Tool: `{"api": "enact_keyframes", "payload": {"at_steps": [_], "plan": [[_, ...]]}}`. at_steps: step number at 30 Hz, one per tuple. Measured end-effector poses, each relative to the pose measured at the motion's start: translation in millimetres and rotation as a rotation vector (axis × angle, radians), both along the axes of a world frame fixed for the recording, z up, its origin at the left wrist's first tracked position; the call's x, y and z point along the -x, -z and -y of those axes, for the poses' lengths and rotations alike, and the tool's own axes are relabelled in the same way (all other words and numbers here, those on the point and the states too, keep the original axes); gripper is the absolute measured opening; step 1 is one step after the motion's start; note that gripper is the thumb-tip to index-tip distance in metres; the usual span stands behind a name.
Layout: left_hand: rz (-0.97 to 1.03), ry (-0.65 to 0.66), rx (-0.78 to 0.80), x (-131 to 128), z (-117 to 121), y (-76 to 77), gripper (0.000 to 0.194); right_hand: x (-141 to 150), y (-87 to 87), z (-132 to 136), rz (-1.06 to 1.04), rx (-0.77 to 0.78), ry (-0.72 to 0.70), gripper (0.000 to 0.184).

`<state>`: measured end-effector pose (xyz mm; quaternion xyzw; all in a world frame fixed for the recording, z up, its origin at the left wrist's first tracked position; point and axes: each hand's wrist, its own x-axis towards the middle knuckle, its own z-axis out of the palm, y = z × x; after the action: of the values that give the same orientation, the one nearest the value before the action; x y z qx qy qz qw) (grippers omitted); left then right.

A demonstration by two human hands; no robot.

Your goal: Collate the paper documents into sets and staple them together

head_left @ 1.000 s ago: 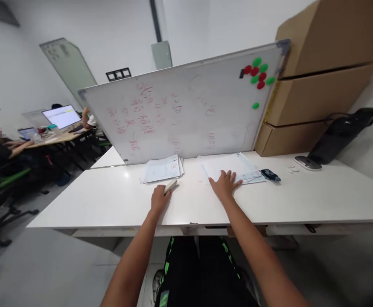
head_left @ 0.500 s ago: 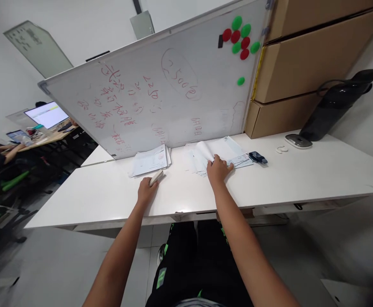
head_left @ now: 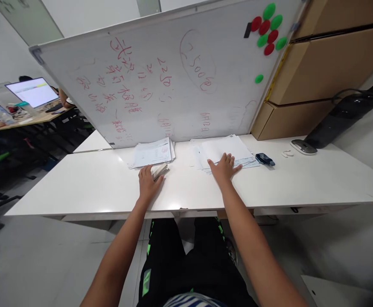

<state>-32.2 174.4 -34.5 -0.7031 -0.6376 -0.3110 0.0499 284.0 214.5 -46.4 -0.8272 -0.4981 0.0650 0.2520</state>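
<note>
My left hand (head_left: 148,182) rests on the white desk, fingers stretched forward and apart. A light-coloured stapler (head_left: 161,170) lies on the desk between its thumb and forefinger, not gripped. Just behind it is a stack of printed papers (head_left: 151,153). My right hand (head_left: 223,168) lies spread on the front part of a second pile of papers (head_left: 226,147), whose top sheet is blank and lies flat. Edges of printed sheets stick out under that hand. A small dark blue object (head_left: 265,160) sits at the pile's right; I cannot make out its kind.
A whiteboard (head_left: 180,102) with red writing and magnets stands along the desk's (head_left: 87,183) back. Cardboard boxes (head_left: 321,72), a computer mouse (head_left: 303,146), a small white curved item (head_left: 287,153) and a black bottle (head_left: 343,115) are at right. A person's arm and monitor (head_left: 33,93) are far left.
My left hand has loosened from the stapler, which now lies on the desk. The curled top sheet has come down flat, and my right hand's fingers have spread on it. The view has shifted.
</note>
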Motion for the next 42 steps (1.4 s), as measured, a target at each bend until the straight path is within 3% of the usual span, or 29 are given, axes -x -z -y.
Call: {"api": "enact_keyframes", "payload": {"at_steps": [8, 12, 17, 26, 33, 42], "plan": [[0.040, 0.018, -0.014, 3, -2, 5.7, 0.059, -2, 9.2, -5, 0.014, -0.172, -0.033, 0.044], [0.057, 0.019, -0.016, 2, 0, 5.0, 0.058, -5, 7.2, -3, -0.039, -0.220, 0.006, 0.037], [0.048, 0.008, 0.014, 0, 2, 3.3, 0.057, -5, 2.6, 1, -0.102, -0.270, 0.016, 0.039], [0.019, 0.023, -0.021, 2, 2, 8.2, 0.055, 0, 0.9, 6, -0.104, -0.218, -0.038, 0.039], [0.030, 0.005, 0.008, 3, 0, 10.4, 0.056, 1, 8.1, 2, 0.034, -0.118, -0.091, 0.066], [0.095, 0.012, 0.056, 1, 3, 6.3, 0.055, 3, 5.4, 3, -0.010, -0.132, -0.096, 0.051]]}}
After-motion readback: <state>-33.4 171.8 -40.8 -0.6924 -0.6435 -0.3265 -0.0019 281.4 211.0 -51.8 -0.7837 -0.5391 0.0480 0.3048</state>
